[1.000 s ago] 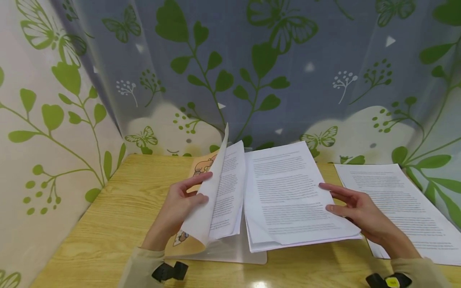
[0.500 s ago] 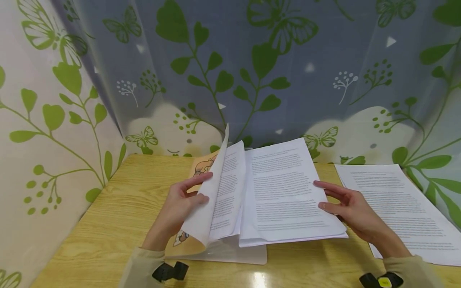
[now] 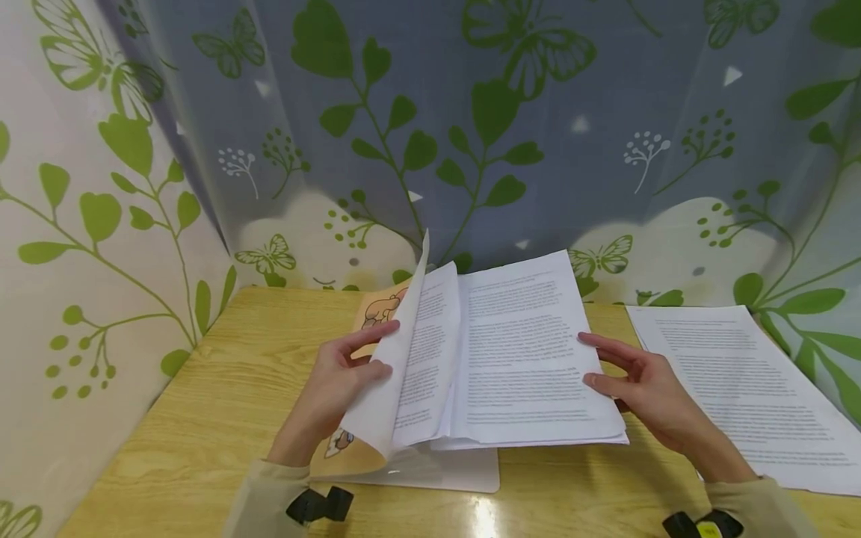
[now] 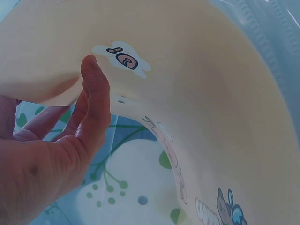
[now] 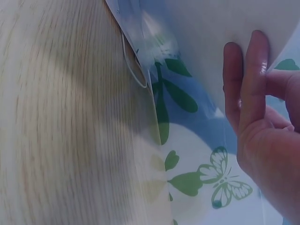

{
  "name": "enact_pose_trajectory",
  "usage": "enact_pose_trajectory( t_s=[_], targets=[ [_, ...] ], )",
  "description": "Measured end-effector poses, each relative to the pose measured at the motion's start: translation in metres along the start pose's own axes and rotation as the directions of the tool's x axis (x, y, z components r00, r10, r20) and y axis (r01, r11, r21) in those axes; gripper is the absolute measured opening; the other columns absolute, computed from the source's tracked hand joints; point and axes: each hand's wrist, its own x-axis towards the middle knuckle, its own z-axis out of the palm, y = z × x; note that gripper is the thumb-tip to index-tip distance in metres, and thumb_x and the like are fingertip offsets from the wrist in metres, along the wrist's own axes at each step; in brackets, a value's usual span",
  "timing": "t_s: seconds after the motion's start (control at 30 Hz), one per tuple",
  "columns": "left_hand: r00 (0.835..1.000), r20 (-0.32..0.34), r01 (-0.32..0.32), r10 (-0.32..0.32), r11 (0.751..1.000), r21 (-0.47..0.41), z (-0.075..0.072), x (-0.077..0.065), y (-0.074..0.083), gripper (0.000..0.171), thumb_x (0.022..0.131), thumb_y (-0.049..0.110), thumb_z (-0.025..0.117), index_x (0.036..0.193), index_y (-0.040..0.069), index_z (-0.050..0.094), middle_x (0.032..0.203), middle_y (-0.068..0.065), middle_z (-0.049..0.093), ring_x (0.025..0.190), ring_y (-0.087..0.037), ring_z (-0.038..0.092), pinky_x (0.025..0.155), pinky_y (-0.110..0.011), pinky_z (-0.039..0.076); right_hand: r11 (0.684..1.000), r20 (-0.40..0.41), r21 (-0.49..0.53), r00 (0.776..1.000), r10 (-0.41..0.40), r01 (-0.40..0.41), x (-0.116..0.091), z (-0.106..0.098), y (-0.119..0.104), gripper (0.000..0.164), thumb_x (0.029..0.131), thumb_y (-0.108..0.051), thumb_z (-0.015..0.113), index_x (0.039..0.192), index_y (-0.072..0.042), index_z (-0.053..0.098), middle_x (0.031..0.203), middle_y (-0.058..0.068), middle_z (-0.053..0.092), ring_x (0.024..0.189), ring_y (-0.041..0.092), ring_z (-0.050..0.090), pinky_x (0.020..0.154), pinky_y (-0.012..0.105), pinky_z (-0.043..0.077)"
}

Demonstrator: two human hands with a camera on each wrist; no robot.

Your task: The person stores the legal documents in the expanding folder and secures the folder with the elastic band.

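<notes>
My left hand point(image 3: 332, 385) pinches the curled front cover point(image 3: 393, 388) of a folder at its edge. The cover is white inside; outside it is peach-yellow with cartoon animals, seen in the left wrist view beside the fingers point(image 4: 97, 89). Behind it stand printed sheets point(image 3: 427, 336), and a clear plastic back point(image 3: 467, 472) lies under them on the table. My right hand point(image 3: 649, 392) holds a stack of printed papers point(image 3: 525, 351) by its right edge, thumb on top and fingers beneath. The stack is raised at a tilt, its left edge against the folder's sheets.
Another printed stack point(image 3: 733, 373) lies on the wooden table point(image 3: 222, 388) at the right. A patterned curtain point(image 3: 430, 134) with leaves and butterflies hangs right behind the table's back edge and along the sides.
My right hand has moved left with the stack of papers, bringing its left edge in against the folder's sheets. The left hand and the cover stay in place.
</notes>
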Motion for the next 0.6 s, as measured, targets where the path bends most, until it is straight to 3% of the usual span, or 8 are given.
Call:
enact_pose_trajectory(
  t_s=[0.6],
  targets=[
    [1.0, -0.002, 0.004, -0.004, 1.0, 0.008, 0.001, 0.001, 0.0, 0.055, 0.092, -0.003, 0.058, 0.143, 0.016, 0.061, 0.139, -0.02, 0.056, 0.091, -0.025, 0.072, 0.074, -0.035, 0.063, 1.0, 0.018, 0.013, 1.0, -0.013, 0.012, -0.005, 0.014, -0.012, 0.064, 0.097, -0.01, 0.068, 0.156, -0.01, 0.043, 0.127, -0.017, 0.062, 0.086, 0.016, 0.076, 0.066, 0.037, 0.064]
  ],
)
